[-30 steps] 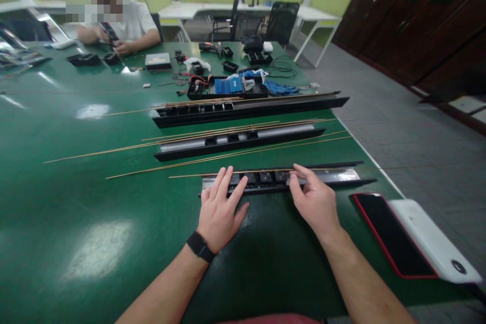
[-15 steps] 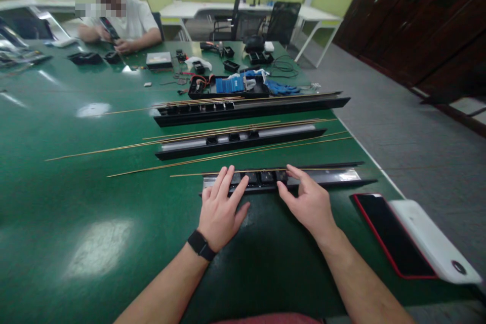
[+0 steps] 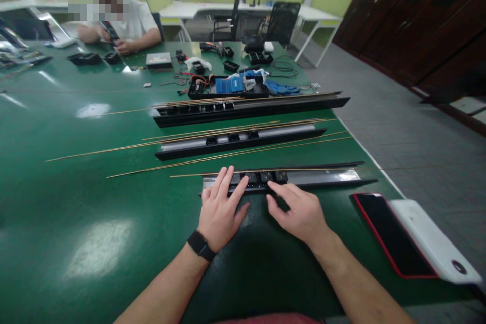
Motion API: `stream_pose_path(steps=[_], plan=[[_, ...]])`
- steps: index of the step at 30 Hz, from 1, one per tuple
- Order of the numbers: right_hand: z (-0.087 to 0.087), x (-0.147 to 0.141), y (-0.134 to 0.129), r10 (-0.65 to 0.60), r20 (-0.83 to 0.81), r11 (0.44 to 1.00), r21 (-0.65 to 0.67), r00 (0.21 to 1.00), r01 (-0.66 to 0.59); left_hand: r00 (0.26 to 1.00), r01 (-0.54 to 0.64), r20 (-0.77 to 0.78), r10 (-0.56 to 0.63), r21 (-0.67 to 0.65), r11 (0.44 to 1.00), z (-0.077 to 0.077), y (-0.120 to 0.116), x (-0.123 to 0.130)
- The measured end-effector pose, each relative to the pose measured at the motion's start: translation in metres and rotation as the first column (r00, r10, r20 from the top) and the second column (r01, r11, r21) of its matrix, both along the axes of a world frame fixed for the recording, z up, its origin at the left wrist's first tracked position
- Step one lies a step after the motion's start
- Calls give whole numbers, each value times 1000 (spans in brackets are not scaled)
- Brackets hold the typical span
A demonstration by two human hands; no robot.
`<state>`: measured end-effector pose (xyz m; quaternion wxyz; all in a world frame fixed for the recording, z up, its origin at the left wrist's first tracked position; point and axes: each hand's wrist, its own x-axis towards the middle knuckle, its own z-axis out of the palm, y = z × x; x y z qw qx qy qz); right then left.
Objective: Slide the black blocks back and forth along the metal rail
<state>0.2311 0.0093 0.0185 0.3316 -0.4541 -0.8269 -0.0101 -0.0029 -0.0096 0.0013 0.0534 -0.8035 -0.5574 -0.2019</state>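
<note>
Nearest me lies a long black channel (image 3: 322,178) with a shiny inner strip, holding several small black blocks (image 3: 281,177) side by side. My left hand (image 3: 220,212) lies over its left part, fingers spread, fingertips on the blocks and the channel's edge. A black band circles that wrist. My right hand (image 3: 298,210) is at the front edge, thumb and index finger apart, the index fingertip at a block near the middle. Nothing shows between its fingers. One thin gold rod (image 3: 186,175) runs along the channel above the blocks.
Beyond lie two more black channels (image 3: 243,145) with several thin gold rods (image 3: 152,168) around them. A black tray (image 3: 197,92) with blue items stands farther back. At right are a red-edged phone (image 3: 395,235) and a white device (image 3: 436,243). A person (image 3: 140,25) sits across the green table.
My right hand has moved left and a little toward me, from the right-end block to the channel's front edge near the middle. My left hand has stayed in place.
</note>
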Motion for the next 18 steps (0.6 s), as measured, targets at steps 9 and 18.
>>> stream_pose_path(steps=[9,18], plan=[[-6,-12,-2,6,145,996,-93,989,8,1000,2,2,-2,12,1000,-2,0,0],[-9,-14,-4,-18,153,993,-117,988,36,1000,-2,0,2,7,1000,-1,0,0]])
